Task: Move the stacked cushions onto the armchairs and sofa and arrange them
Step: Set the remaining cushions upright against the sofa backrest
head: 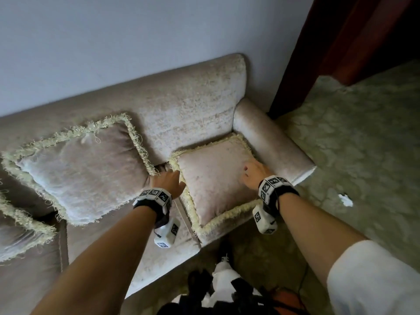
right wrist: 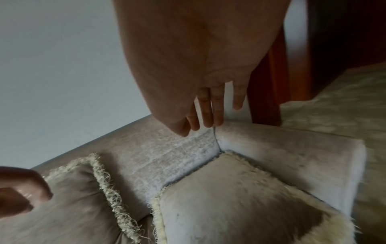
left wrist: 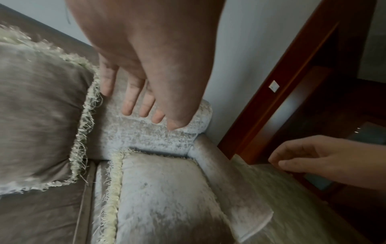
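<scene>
A fringed cushion (head: 213, 178) lies flat on the beige sofa (head: 193, 105) beside its armrest (head: 272, 137). Left hand (head: 167, 181) and right hand (head: 255, 173) hover empty, fingers relaxed, perhaps brushing it. Patterned carpet (head: 363, 144), pale wall (head: 113, 42).

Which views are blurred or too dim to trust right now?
Head view: dim, flat light, wide-angle bend, yet the flat cushion and both hands read sharply. Left wrist view: motion smear on the leaning cushion and the carpet. Right wrist view: the left hand is a soft blur at the edge, and the right hand sits in shadow.
</scene>
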Available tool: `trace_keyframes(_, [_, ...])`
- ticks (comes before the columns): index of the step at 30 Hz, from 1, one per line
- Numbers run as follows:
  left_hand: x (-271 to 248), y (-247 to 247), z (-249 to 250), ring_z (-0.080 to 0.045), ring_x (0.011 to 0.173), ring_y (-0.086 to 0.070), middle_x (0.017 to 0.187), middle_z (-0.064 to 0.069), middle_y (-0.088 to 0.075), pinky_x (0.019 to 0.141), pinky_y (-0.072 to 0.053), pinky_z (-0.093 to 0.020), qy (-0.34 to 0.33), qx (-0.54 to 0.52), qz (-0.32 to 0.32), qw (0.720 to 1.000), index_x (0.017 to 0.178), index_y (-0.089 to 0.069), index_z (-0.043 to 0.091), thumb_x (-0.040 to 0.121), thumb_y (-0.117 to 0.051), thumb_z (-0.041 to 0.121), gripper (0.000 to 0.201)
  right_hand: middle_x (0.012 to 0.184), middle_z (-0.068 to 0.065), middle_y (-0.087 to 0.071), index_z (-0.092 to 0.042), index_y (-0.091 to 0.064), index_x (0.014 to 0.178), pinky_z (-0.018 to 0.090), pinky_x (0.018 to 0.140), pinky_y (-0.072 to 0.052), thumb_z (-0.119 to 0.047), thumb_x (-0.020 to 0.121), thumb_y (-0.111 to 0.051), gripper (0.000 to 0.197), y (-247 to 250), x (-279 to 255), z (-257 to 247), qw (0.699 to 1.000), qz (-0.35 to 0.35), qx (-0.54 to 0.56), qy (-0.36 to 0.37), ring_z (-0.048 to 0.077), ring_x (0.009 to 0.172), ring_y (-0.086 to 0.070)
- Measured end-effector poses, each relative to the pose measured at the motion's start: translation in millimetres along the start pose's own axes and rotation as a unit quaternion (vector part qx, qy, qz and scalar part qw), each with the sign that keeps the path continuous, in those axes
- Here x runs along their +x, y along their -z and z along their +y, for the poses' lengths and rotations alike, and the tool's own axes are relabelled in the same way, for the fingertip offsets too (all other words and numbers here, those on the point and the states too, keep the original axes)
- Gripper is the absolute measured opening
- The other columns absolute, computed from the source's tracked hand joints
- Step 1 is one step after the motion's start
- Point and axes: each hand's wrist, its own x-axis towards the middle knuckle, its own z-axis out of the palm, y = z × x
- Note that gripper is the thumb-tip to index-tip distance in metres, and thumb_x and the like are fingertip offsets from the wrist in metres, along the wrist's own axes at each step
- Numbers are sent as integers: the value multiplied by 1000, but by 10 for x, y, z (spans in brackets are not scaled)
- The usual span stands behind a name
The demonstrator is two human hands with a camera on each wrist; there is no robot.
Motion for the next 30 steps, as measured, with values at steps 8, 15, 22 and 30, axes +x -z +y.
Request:
trace_keyframes(8, [-105, -174, 403, -27, 108, -57, 123, -7, -56, 93, -45, -48, -46, 13, -34, 998, 122, -53, 13, 92, -46, 34, 37, 101, 5, -63, -18, -59, 99, 42, 74, -56, -29, 92, -51, 15, -174, -364, 317, 999, 17, 19, -42, 27, 80, -61])
trace_keyframes(15, [44, -212, 438, -26, 106, -58, 120, -6, -57, 93, -45, -48, -29, 24, -23, 999, 118, -54, 14, 89, -49, 34, 36, 115, 7, -63, -15, -59, 114, 36, 77, -49, -26, 94, -52, 24, -196, -90, 257, 1000, -5, -18, 17, 29, 95, -61])
trace_keyframes(22, [188, -228, 652, -24, 101, -59, 114, -3, -59, 94, -43, -50, 20, 52, -26, 998, 113, -53, 16, 88, -49, 37, 34, 135, 8, -51, -16, -46, 133, 45, 95, -47, -30, 94, -50, 41, -163, 377, 401, 990, -50, -67, 111, 31, 118, -53])
trace_keyframes(30, [264, -570, 962, -24, 143, -22, 157, -2, -22, 111, -28, -54, 54, -7, -37, 998, 149, -19, 20, 93, -41, 52, 68, 158, 1, -23, -26, -22, 149, 51, 111, -32, -41, 94, -51, 64, -455, 885, 788, 968, -124, -100, 195, 26, 142, -28])
